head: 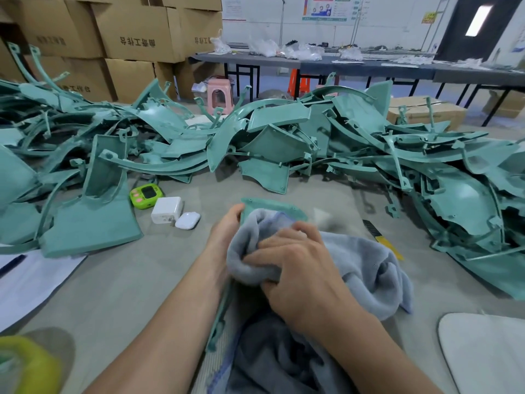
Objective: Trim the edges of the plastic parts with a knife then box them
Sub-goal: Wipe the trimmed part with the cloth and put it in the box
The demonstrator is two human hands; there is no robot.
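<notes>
Grey towel (360,268), bunched in the right hand's (298,268) curled fingers, covers a green plastic part (272,204). The left hand (225,230) grips its far corner. A knife (373,230) lies just beside the towel, with a heap of parts (270,137) behind.

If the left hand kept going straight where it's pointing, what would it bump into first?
The left hand already grips the green part. Past that, it would probably hit the pile of parts, though depth is unclear.
</notes>
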